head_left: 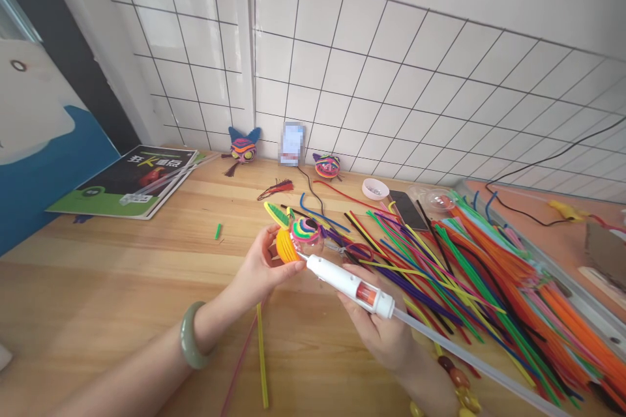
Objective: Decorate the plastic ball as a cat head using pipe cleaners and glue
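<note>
My left hand [267, 264], with a pale green bangle on its wrist, grips a round pipe-cleaner figure [288, 244]. The figure has coiled orange-yellow strands, a green and yellow ear and a clear, uncovered part facing right. In my right hand [374, 322] is a white glue pen [342, 280], its fingers closed around the underside of the barrel. The pen's metal tip points left and meets the figure near the edge of the yellow coils. A long translucent glue stick [469, 358] runs out of the pen's back end toward the lower right.
Many coloured pipe cleaners [489, 273] spread across the right side. Along the wall stand a blue-eared figure [243, 145], a lit phone [292, 144] and another figure [327, 166]. Nearby are a pink bowl [375, 189] and a dark phone [407, 210]. A magazine [132, 179] lies at left.
</note>
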### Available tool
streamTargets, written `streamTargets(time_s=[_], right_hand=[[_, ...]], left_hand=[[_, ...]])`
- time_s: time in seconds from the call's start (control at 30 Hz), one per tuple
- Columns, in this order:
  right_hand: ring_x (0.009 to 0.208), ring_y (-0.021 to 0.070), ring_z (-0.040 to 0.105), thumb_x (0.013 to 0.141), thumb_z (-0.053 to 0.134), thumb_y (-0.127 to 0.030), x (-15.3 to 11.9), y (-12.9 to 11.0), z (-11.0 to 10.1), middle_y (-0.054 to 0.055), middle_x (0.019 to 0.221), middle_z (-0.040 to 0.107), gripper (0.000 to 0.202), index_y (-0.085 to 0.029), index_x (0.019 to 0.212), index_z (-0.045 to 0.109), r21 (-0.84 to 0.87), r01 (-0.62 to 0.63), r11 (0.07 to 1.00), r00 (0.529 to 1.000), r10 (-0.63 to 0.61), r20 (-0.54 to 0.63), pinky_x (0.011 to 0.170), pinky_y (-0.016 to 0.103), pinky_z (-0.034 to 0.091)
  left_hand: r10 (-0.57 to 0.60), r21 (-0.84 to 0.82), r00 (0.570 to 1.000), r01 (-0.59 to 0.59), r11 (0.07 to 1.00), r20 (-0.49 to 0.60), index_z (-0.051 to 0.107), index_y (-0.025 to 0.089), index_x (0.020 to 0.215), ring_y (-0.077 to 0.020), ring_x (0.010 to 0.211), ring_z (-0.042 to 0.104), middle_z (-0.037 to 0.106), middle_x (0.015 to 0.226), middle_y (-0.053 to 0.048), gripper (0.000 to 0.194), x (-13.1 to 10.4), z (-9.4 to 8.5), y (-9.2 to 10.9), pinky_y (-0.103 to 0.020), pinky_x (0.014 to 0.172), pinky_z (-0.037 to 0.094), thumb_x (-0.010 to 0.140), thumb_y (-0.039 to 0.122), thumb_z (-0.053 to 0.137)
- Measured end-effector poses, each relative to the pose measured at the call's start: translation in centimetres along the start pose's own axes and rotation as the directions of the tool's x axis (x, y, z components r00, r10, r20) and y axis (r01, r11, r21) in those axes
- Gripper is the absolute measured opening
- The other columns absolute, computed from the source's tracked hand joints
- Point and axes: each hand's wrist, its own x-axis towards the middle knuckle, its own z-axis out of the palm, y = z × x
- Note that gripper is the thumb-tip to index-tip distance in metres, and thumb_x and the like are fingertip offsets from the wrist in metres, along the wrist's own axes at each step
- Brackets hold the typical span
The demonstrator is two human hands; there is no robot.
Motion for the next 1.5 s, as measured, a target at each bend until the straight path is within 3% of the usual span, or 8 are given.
streamTargets(time_s=[0.37, 0.73, 0.87, 1.0, 1.13, 1.23, 1.4, 1.5], right_hand=[[0.089, 0.0218, 0.074, 0.093, 0.057, -0.023, 0.0, 0.3, 0.0, 0.01, 0.099, 0.074, 0.028, -0.017, 0.12, 0.056, -0.007, 0.016, 1.0, 1.0, -0.016, -0.024, 0.076, 0.03, 0.061], [0.094, 0.0207, 0.072, 0.091, 0.06, -0.02, 0.0, 0.6, 0.3, 0.007, 0.102, 0.073, 0.027, -0.021, 0.118, 0.057, 0.165, -0.116, 0.979, 0.993, 0.119, -0.007, 0.081, 0.027, 0.059], [0.082, 0.0221, 0.072, 0.09, 0.061, -0.028, 0.4, 0.1, -0.1, 0.006, 0.089, 0.073, 0.016, -0.021, 0.103, 0.065, 0.267, -0.252, 0.93, 0.965, 0.262, 0.0, 0.073, 0.031, 0.059], [0.046, 0.0142, 0.055, 0.093, 0.055, -0.041, 0.6, 0.0, -0.4, -0.001, 0.052, 0.057, 0.026, -0.019, 0.086, 0.066, 0.459, -0.476, 0.75, 0.877, 0.441, 0.189, 0.047, 0.026, 0.046], [0.045, 0.012, 0.049, 0.095, 0.048, -0.049, 0.5, 0.8, -0.5, -0.003, 0.049, 0.052, 0.037, -0.018, 0.08, 0.062, 0.546, -0.587, 0.598, 0.809, 0.462, 0.364, 0.051, 0.026, 0.041], [0.048, 0.0123, 0.049, 0.091, 0.05, -0.054, 0.7, 1.6, -0.4, -0.002, 0.049, 0.052, 0.041, -0.018, 0.072, 0.057, 0.445, -0.67, 0.594, 0.735, 0.449, 0.507, 0.053, 0.026, 0.041], [0.046, 0.0103, 0.047, 0.084, 0.06, -0.045, 1.7, 2.7, -0.5, -0.005, 0.054, 0.052, 0.029, -0.016, 0.085, 0.062, 0.08, -0.766, 0.638, 0.468, 0.468, 0.75, 0.047, 0.022, 0.037], [0.047, 0.0094, 0.048, 0.085, 0.061, -0.041, 1.9, 3.1, -0.4, -0.005, 0.062, 0.055, 0.03, -0.017, 0.102, 0.064, 0.009, -0.74, 0.672, 0.413, 0.444, 0.795, 0.046, 0.021, 0.035]], left_hand=[[0.01, 0.005, 1.0, -0.01, 1.0, 0.022, 0.044, 0.021, 0.113, -0.018, 0.093, 0.065, 0.062, 0.114, -0.007, 0.068, 0.1, -0.3, -0.5, -0.033, 0.083, 0.054, 0.061, 0.028, 0.088], [0.002, -0.023, 0.999, -0.001, 1.0, 0.054, 0.043, 0.022, 0.115, -0.02, 0.094, 0.067, 0.061, 0.115, -0.007, 0.068, 0.2, -0.5, -0.8, -0.035, 0.083, 0.055, 0.063, 0.026, 0.087], [0.014, -0.038, 0.999, -0.013, 0.999, 0.048, 0.044, 0.022, 0.113, -0.0198, 0.095, 0.066, 0.06, 0.115, -0.007, 0.066, 0.3, -0.6, -0.8, -0.035, 0.084, 0.054, 0.063, 0.026, 0.087], [0.019, -0.049, 0.999, -0.018, 0.999, 0.028, 0.046, 0.023, 0.111, -0.0202, 0.094, 0.067, 0.062, 0.112, -0.006, 0.064, 0.4, -0.6, -0.7, -0.035, 0.083, 0.055, 0.062, 0.026, 0.087], [0.011, -0.026, 1.0, -0.011, 1.0, -0.014, 0.049, 0.02, 0.108, -0.0198, 0.094, 0.067, 0.065, 0.109, -0.006, 0.06, 0.8, -0.9, -0.1, -0.033, 0.083, 0.055, 0.062, 0.026, 0.087], [0.057, 0.021, 0.994, -0.055, 0.998, -0.097, 0.053, 0.019, 0.109, -0.0191, 0.096, 0.066, 0.067, 0.11, -0.007, 0.055, 1.5, -1.9, 0.7, -0.031, 0.084, 0.054, 0.065, 0.027, 0.085], [0.102, -0.066, 0.963, -0.122, 0.99, -0.25, 0.055, 0.02, 0.109, -0.0208, 0.1, 0.066, 0.066, 0.113, -0.007, 0.052, 2.6, -3.4, 1.9, -0.038, 0.09, 0.054, 0.067, 0.03, 0.084], [0.082, -0.133, 0.957, -0.123, 0.983, -0.278, 0.056, 0.019, 0.105, -0.0199, 0.098, 0.067, 0.066, 0.111, -0.006, 0.048, 2.9, -3.6, 2.1, -0.04, 0.091, 0.054, 0.066, 0.029, 0.084]])
